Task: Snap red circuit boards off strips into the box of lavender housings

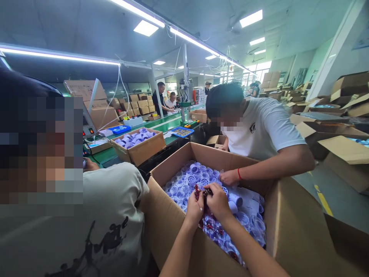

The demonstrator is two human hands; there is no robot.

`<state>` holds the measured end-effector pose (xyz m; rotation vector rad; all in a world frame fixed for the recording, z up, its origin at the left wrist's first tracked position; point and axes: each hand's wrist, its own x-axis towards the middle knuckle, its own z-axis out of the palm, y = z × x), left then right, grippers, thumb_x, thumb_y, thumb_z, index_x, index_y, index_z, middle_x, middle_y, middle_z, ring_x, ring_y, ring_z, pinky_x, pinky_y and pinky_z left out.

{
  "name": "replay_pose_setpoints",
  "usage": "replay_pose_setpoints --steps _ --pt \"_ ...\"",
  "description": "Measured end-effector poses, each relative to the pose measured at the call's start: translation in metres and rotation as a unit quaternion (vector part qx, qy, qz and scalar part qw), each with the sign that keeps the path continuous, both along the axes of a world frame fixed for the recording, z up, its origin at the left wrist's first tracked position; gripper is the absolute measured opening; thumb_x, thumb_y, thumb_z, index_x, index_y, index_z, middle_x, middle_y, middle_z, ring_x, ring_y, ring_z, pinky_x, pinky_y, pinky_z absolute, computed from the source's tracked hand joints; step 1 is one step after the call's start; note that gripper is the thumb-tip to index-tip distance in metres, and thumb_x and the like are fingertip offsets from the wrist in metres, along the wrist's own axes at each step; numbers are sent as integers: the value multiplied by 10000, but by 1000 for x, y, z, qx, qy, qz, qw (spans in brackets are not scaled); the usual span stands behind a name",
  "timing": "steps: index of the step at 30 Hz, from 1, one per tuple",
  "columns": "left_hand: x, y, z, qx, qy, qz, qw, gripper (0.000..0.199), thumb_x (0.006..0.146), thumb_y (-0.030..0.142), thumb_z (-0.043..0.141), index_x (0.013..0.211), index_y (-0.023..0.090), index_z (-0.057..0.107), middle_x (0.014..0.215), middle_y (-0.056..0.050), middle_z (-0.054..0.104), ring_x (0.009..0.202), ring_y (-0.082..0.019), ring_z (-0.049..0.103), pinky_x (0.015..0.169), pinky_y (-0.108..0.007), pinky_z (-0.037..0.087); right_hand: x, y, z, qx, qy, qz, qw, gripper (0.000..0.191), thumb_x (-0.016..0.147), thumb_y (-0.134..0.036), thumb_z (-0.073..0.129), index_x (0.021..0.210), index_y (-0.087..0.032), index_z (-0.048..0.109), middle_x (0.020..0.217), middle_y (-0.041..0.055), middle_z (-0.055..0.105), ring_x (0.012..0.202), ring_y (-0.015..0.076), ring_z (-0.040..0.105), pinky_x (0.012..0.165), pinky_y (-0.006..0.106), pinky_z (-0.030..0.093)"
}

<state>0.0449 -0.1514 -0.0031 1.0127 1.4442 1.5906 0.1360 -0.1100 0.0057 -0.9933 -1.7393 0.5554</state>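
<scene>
Factory floor under strip lights, green bench [161,125] behind — left hand [194,209] and right hand [218,202] both grasp a dark red bundle [205,209] over the carton [173,227]; no readable writing.

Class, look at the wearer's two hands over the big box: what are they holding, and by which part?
Both the left hand and right hand pinch a small dark red part at its top; details unclear.
</scene>
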Motion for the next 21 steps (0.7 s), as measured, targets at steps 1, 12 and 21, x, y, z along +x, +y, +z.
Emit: replay_pose_setpoints --steps 1,12,21 --pt "1 0 1 -7 3 6 1000 248 767 382 627 819 140 621 749 -42 629 718 -169 570 673 -256 457 2 3 -2 -9 -2 0 1000 303 625 -62 437 734 -207 679 767 68 686 793 240 608 751 359 477" --pt "2 -2 6 -56 -81 -155 983 414 625 393 763 912 122 637 735 -25 629 644 -133 567 613 -232 436 14 17 13 -238 124 164 949 218 707 -368 595 772 -200 718 866 61 727 898 251 648 877 407 475" --pt "0 -9 20 -138 -72 -172 973 453 619 459 751 933 156 627 699 9 587 536 -105 542 488 -214 401 11 22 12 -285 349 104 886 540 540 -724 669 699 -226 533 548 -20 618 552 175 600 583 313 499"
